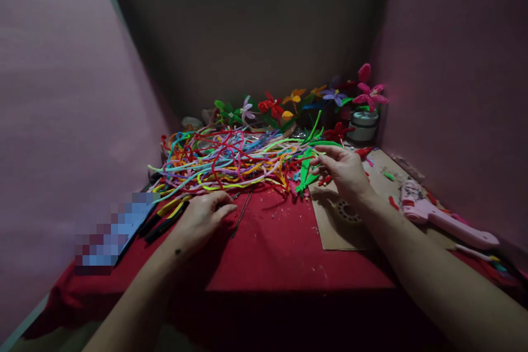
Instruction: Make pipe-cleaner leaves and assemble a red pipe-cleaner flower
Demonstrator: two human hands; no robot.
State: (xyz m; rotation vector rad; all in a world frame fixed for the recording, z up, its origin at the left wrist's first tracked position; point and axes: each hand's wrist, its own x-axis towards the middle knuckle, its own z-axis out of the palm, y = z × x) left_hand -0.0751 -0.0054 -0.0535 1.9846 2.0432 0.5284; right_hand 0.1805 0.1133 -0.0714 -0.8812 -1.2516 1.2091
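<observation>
Bundles of multicoloured pipe cleaners (239, 157) lie in a loose heap across the back of the red-covered table. My left hand (204, 214) rests just in front of the heap, thumb apart from the curved fingers, with nothing visible in it. A pair of thin dark wire stems (243, 214) lies beside its fingertips. At the heap's right end my right hand (340, 170) reaches over green pipe-cleaner leaves (305, 170). Its fingers are apart, the tips close to the leaves; whether they touch is unclear.
Pipe-cleaner flowers (270, 104) stand along the back, near a grey-white container (363, 126). Right of my right arm lies a pink glue gun (447, 220). Under that arm are a cardboard sheet (330, 231) and a tape roll (348, 212). A blurred phone-like slab (119, 231) and black-handled tools (165, 225) lie left.
</observation>
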